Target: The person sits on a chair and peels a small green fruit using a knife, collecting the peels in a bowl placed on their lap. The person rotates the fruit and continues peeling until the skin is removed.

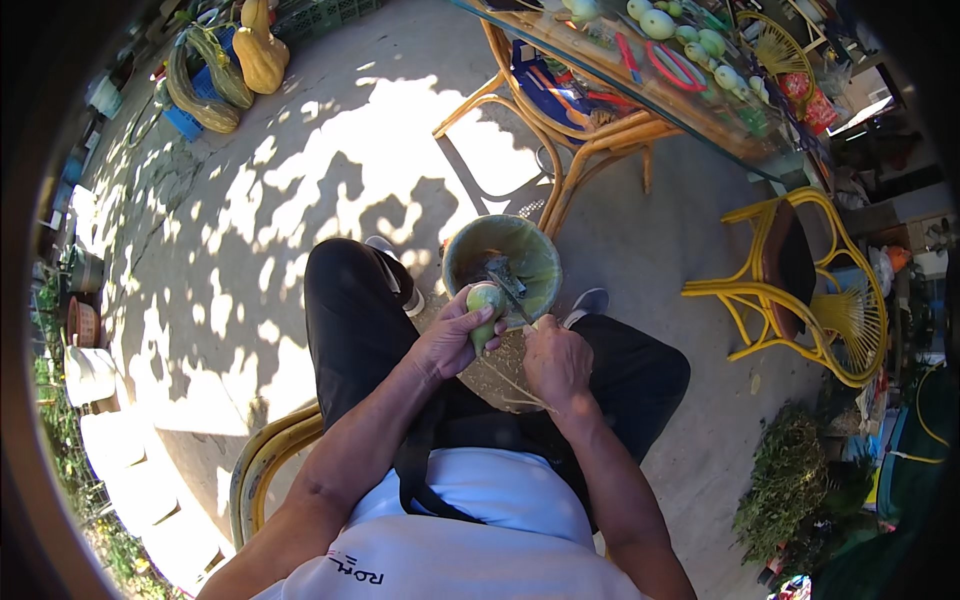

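My left hand (450, 337) grips a small pale-green bottle gourd (484, 301), its round end pointing away from me and its narrower part towards my body. In my right hand (559, 361) is a knife (512, 295), the handle mostly covered by my fingers. The blade reaches up and left, right beside the gourd; whether it touches the skin I cannot tell. A thin dry stem (517, 388) runs below both hands. Between my feet stands a round greenish bucket (546, 283) with some dark scraps (501, 268) in it, partly hidden by the gourd and knife.
A glass-topped table (705, 142) at upper right bears several small gourds (657, 25) and red-handled scissors (679, 71). A yellow rattan chair (806, 285) stands at right. Large squashes (259, 52) lie around a blue basket (182, 120) at upper left.
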A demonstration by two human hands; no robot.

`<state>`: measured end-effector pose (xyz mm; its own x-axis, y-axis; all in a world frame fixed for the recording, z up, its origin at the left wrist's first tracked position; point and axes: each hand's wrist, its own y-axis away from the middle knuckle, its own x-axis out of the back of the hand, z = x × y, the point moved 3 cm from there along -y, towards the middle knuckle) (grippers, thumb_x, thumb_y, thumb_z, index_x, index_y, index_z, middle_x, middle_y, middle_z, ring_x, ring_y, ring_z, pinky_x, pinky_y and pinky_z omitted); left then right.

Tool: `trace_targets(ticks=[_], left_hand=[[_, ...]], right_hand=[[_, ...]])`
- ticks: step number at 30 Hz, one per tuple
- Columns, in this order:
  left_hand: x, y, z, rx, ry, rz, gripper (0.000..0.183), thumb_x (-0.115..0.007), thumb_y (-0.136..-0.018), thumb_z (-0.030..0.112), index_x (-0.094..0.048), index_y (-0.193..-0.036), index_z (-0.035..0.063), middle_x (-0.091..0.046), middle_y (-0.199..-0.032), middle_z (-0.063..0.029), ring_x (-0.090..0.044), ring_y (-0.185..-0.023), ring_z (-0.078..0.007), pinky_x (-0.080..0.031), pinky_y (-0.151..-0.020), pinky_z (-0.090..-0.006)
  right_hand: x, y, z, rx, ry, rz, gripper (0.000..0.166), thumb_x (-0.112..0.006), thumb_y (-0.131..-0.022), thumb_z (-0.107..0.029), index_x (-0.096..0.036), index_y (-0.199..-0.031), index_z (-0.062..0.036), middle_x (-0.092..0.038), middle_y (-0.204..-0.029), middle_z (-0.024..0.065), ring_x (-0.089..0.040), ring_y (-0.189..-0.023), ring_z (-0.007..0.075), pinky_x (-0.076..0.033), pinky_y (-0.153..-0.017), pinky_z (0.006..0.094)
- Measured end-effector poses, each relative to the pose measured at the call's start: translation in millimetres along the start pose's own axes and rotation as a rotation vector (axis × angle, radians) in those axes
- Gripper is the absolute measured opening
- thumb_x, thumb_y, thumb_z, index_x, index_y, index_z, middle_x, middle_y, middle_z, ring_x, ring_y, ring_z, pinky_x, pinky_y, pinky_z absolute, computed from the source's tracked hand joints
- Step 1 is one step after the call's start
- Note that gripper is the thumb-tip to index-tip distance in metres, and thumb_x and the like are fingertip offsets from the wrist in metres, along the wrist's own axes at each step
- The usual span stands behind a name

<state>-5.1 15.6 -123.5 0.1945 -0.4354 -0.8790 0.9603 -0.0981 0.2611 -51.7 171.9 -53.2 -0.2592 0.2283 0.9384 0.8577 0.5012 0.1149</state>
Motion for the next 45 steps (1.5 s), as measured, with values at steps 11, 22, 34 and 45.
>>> trace_targets(ticks=[11,22,34,45], left_hand=[[-9.1,1.1,0.4,-0.024,0.002,0.006,0.048,-0.067,-0.090,0.003,-0.046,-0.132,0.0104,-0.057,-0.113,-0.0105,-0.061,-0.093,-0.0236,-0.053,-0.072,-0.0361],[2.4,4.3,-0.5,0.009,-0.205,0.103,0.046,-0.074,-0.087,0.007,-0.053,-0.127,0.0115,-0.061,-0.096,-0.0029,-0.061,-0.076,-0.0141,-0.046,-0.053,-0.0249],[-9.9,6.2,5.2,-0.107,-0.430,0.142,0.044,-0.080,-0.086,0.018,-0.054,-0.120,0.0077,-0.059,-0.085,-0.0013,-0.057,-0.067,-0.0093,-0.043,-0.052,-0.0231],[-6.1,5.6,4.0,-0.140,-0.476,0.110,0.044,-0.080,-0.088,0.019,-0.052,-0.119,0.0069,-0.058,-0.088,-0.0013,-0.056,-0.071,-0.0088,-0.044,-0.058,-0.0219]], right_hand=[[7.6,0.2,3.8,-0.043,-0.012,-0.002,0.023,-0.064,-0.093,-0.024,-0.061,-0.090,-0.0018,-0.069,-0.079,0.0218,-0.069,-0.074,0.0414,-0.053,-0.066,0.0520],[12.1,-0.1,6.6,0.049,-0.031,0.013,0.024,-0.065,-0.095,-0.023,-0.059,-0.087,-0.0014,-0.068,-0.077,0.0216,-0.068,-0.071,0.0420,-0.053,-0.064,0.0518],[24.7,-0.5,3.7,0.040,0.017,-0.030,0.023,-0.066,-0.094,-0.021,-0.060,-0.087,-0.0002,-0.069,-0.079,0.0221,-0.069,-0.074,0.0417,-0.054,-0.065,0.0512],[33.1,7.5,-12.5,0.034,-0.008,-0.081,0.024,-0.063,-0.095,-0.023,-0.062,-0.091,0.0010,-0.069,-0.079,0.0235,-0.070,-0.076,0.0428,-0.054,-0.068,0.0521]])
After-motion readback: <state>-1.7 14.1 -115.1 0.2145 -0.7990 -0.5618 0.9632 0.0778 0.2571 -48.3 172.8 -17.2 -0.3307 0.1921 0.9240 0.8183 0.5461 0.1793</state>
